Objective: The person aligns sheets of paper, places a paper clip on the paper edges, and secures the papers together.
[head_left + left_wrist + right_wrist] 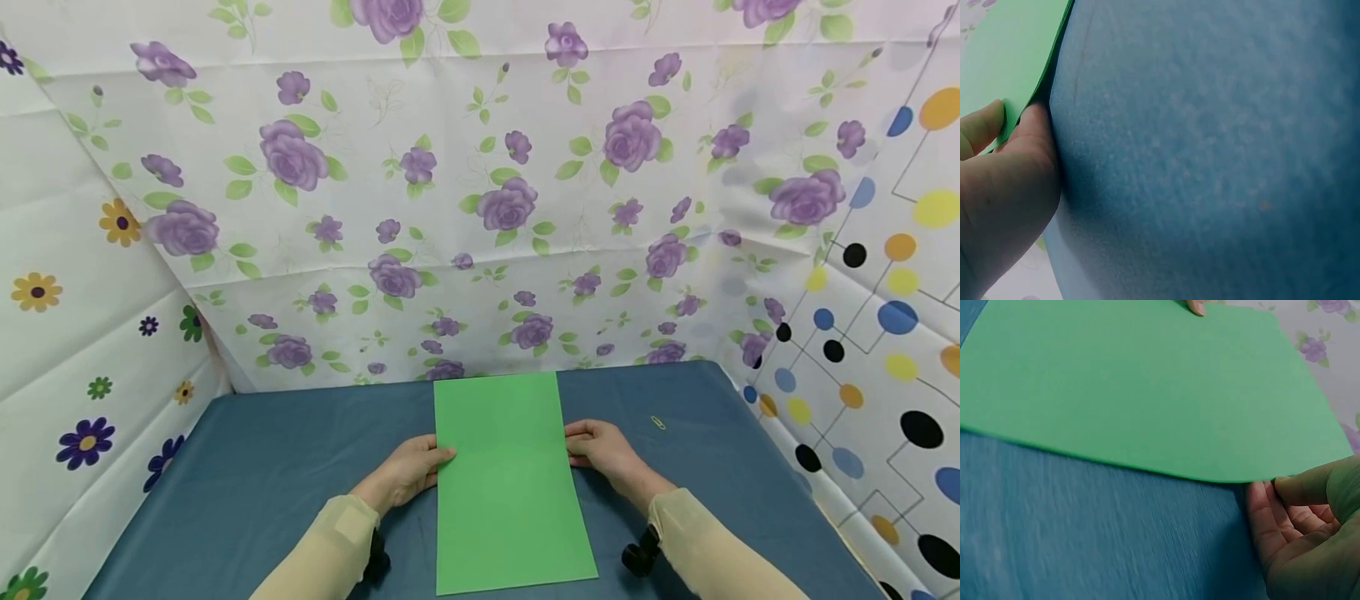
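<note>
A plain green paper sheet (pixel 504 492) lies lengthwise before me on the blue-covered table, its far edge near the table's back. My left hand (pixel 407 471) pinches its left edge, thumb on top and fingers tucked beneath. In the left wrist view the sheet (pixel 1013 56) bends up slightly by that thumb, and its edge shows thin dark lines like layers. On the opposite side, my right hand (pixel 606 454) holds the right edge. The right wrist view shows the thumb tip right at the edge of the sheet (pixel 1147 394), with the fingers passing under it.
A small yellow paper clip (pixel 657 422) lies on the blue tablecloth (pixel 300 467), right of the sheet. Behind the table hangs a purple-flowered cloth (pixel 465 275). A daisy-print cloth (pixel 67 350) stands at the left, a dotted one (pixel 862 333) at the right.
</note>
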Demonstrator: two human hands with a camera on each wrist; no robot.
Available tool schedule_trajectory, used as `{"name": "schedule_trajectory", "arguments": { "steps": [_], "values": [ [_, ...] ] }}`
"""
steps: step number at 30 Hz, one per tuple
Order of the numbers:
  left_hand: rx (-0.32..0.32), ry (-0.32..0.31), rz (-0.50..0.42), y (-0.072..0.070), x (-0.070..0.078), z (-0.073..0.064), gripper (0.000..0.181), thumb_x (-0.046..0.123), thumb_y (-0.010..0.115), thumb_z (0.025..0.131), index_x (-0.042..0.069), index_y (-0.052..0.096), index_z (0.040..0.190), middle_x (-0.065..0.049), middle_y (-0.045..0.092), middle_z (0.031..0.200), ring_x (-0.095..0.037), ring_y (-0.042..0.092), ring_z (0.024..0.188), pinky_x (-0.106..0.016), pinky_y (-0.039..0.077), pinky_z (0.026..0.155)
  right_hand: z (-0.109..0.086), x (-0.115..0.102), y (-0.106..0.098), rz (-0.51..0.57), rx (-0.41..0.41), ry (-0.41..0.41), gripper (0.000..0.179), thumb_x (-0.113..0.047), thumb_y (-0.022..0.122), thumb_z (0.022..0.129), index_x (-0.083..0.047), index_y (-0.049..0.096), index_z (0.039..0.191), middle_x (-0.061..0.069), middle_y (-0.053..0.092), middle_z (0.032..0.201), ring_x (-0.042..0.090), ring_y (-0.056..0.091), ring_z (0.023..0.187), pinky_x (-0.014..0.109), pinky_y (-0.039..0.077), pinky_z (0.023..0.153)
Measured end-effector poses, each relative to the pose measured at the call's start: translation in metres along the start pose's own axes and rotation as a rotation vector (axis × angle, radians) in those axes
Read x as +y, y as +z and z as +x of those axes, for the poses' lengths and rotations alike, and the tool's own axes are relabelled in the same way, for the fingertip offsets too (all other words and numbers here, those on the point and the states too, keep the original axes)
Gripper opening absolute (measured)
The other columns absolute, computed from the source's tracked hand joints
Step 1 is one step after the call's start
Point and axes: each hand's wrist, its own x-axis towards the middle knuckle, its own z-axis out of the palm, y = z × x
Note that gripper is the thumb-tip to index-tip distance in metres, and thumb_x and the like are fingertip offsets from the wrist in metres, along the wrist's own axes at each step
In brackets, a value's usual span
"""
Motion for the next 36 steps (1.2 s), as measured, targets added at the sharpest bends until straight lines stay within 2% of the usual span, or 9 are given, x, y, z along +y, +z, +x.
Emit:
{"name": "schedule_trajectory", "arguments": {
  "steps": [6, 13, 16, 19, 23, 26, 30, 33, 36],
  "values": [
    [0.008, -0.002, -0.006, 0.001, 0.001, -0.001, 0.040, 0.014, 0.053, 0.109, -0.009, 0.049, 0.141, -0.015, 0.068, 0.124, -0.026, 0.069, 0.109, -0.040, 0.058, 0.091, -0.002, 0.001, -0.017, 0.016, 0.049, 0.025, 0.028, -0.001, 0.057, 0.104, 0.009, 0.063, 0.129, 0.017, 0.071, 0.109, 0.029, 0.071, 0.099, 0.042, 0.060, 0.086],
    [-0.002, 0.001, -0.007, 0.001, 0.002, -0.003, 0.041, 0.014, 0.053, 0.109, -0.009, 0.048, 0.143, -0.015, 0.067, 0.126, -0.027, 0.068, 0.112, -0.041, 0.058, 0.093, -0.009, 0.004, -0.050, -0.106, 0.130, 0.010, 0.031, -0.008, 0.054, 0.107, 0.008, 0.062, 0.132, 0.017, 0.071, 0.113, 0.027, 0.070, 0.101, 0.039, 0.060, 0.086],
    [0.001, -0.001, -0.007, 0.002, 0.003, -0.003, 0.040, 0.013, 0.052, 0.109, -0.009, 0.048, 0.143, -0.015, 0.067, 0.126, -0.027, 0.068, 0.112, -0.040, 0.058, 0.093, -0.017, 0.004, -0.067, -0.212, 0.167, -0.032, 0.032, -0.010, 0.053, 0.108, 0.006, 0.062, 0.134, 0.019, 0.070, 0.118, 0.029, 0.068, 0.105, 0.038, 0.060, 0.083],
    [0.000, 0.000, -0.007, 0.002, 0.003, -0.004, 0.040, 0.013, 0.052, 0.109, -0.009, 0.048, 0.143, -0.016, 0.067, 0.127, -0.027, 0.068, 0.112, -0.040, 0.058, 0.093, -0.025, 0.006, -0.082, -0.377, 0.219, -0.081, 0.032, -0.013, 0.051, 0.109, 0.001, 0.064, 0.135, 0.018, 0.068, 0.124, 0.030, 0.067, 0.108, 0.039, 0.058, 0.079],
    [-0.003, -0.001, -0.008, 0.002, 0.003, -0.004, 0.039, 0.013, 0.052, 0.110, -0.008, 0.048, 0.142, -0.016, 0.066, 0.128, -0.027, 0.067, 0.113, -0.041, 0.057, 0.094, -0.034, 0.010, -0.099, -0.590, 0.258, -0.136, 0.034, -0.017, 0.048, 0.110, -0.003, 0.062, 0.138, 0.019, 0.064, 0.132, 0.034, 0.063, 0.114, 0.044, 0.057, 0.082],
    [-0.005, 0.000, -0.007, 0.001, 0.003, -0.003, 0.039, 0.013, 0.052, 0.109, -0.008, 0.049, 0.142, -0.016, 0.066, 0.127, -0.027, 0.067, 0.113, -0.041, 0.057, 0.094, -0.038, 0.014, -0.107, -0.696, 0.267, -0.158, 0.036, -0.016, 0.049, 0.109, -0.002, 0.060, 0.140, 0.021, 0.061, 0.136, 0.037, 0.062, 0.116, 0.048, 0.057, 0.083],
    [-0.006, 0.001, -0.008, 0.001, 0.002, -0.003, 0.040, 0.014, 0.053, 0.109, -0.008, 0.049, 0.142, -0.016, 0.066, 0.127, -0.027, 0.067, 0.113, -0.041, 0.057, 0.094, -0.040, 0.018, -0.113, -0.828, 0.261, -0.192, 0.039, -0.013, 0.054, 0.106, 0.000, 0.058, 0.142, 0.024, 0.061, 0.137, 0.037, 0.064, 0.111, 0.043, 0.052, 0.072],
    [-0.003, -0.001, -0.010, 0.001, 0.001, -0.003, 0.040, 0.014, 0.053, 0.109, -0.008, 0.048, 0.142, -0.016, 0.066, 0.128, -0.027, 0.067, 0.113, -0.041, 0.057, 0.094, -0.041, 0.021, -0.115, -0.927, 0.226, -0.236, 0.043, -0.015, 0.058, 0.105, 0.001, 0.055, 0.145, 0.026, 0.058, 0.140, 0.041, 0.061, 0.117, 0.050, 0.053, 0.079],
    [0.000, 0.001, -0.011, 0.001, 0.001, -0.002, 0.040, 0.014, 0.053, 0.109, -0.008, 0.048, 0.143, -0.016, 0.066, 0.128, -0.028, 0.067, 0.113, -0.041, 0.057, 0.094, -0.042, 0.025, -0.116, -1.012, 0.173, -0.267, 0.051, -0.022, 0.060, 0.105, 0.003, 0.050, 0.148, 0.029, 0.051, 0.146, 0.050, 0.049, 0.131, 0.065, 0.045, 0.099]
  ]
}}
